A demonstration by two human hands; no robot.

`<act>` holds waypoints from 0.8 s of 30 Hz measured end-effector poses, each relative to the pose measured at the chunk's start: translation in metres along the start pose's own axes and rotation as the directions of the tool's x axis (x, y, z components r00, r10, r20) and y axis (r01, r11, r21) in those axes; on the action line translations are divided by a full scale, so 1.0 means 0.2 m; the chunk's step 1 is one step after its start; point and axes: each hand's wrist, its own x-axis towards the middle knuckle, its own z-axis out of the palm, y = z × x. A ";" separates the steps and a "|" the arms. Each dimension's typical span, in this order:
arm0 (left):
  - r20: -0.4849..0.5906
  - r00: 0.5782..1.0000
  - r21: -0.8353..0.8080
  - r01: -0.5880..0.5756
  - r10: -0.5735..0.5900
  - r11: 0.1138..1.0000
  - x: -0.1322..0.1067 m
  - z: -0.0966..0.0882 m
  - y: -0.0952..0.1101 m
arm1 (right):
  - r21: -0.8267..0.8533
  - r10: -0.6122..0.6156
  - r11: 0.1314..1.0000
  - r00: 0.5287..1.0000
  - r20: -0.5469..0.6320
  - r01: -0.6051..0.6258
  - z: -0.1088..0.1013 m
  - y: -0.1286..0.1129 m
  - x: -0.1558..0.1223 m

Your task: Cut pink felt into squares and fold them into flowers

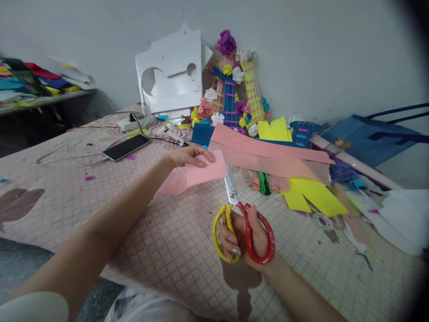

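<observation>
While a pink piece (214,167) is sitting at my scissors (232,195), longer pink strips (271,150) are waiting

While a phone (127,147) is lying well left of the scissors, my left hand (187,156) is pinching the pink piece just left of the blades. Its right edge is meeting them; whether this cut is starting or ending, I cannot tell. Beyond the scissors, paper flowers (205,108) are clustering, and I am judging those finished. Below the blades, my right hand (243,228) is gripping the scissors, fingers threading the handles. Beyond the scissors to the right, the pink strips are lying whole-looking, probably left for cutting. Nearer, right of the blades, a green cutter (264,183) is resting; yellow sheets (317,197) are spreading farther right.
</observation>
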 end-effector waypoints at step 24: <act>0.006 1.000 0.071 -0.025 0.025 0.997 0.00 0.00 0.00 | -0.013 0.017 1.000 1.000 0.004 -0.017 -0.01 0.00 -0.01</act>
